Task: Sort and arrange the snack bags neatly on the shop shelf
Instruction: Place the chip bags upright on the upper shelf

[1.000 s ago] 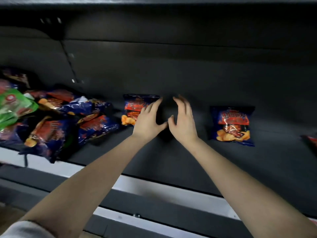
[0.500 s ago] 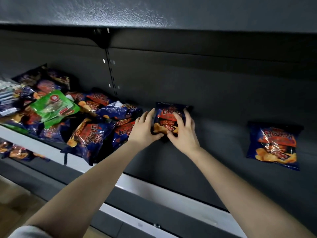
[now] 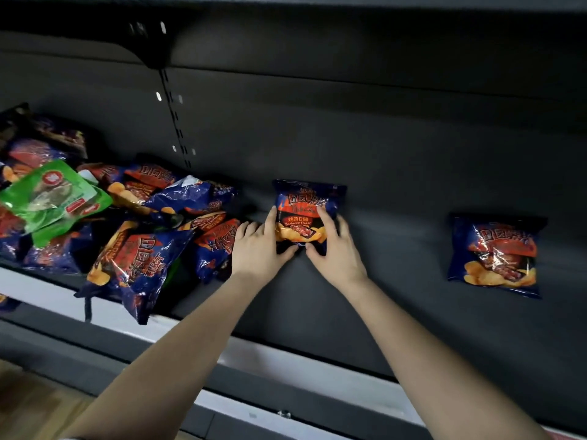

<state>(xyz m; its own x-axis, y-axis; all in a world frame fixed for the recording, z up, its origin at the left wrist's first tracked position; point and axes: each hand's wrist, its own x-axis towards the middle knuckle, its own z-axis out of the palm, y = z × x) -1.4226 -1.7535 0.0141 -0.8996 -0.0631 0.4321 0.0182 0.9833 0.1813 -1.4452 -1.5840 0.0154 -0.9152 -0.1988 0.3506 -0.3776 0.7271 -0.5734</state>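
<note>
- The blue foil barbecue crisp bag (image 3: 305, 201) sits at the far middle of the dark grey metal shelf (image 3: 381, 328), its top edge toward the back panel
- The left hand (image 3: 257, 252) grips the bag's lower left edge; thumb tucked under the bottom, fingers lying up the side
- The right hand (image 3: 338, 255) pinches the lower right corner; forefinger across the front, thumb at the bottom, close to the other thumb
- A second blue foil crisp bag (image 3: 494, 252) lies well apart to the right
- A loose heap of blue crisp bags (image 3: 139, 258) fills the left end; one overhangs the near white edge strip (image 3: 286, 363); a green plastic packet (image 3: 54, 198) lies on top, far left
</note>
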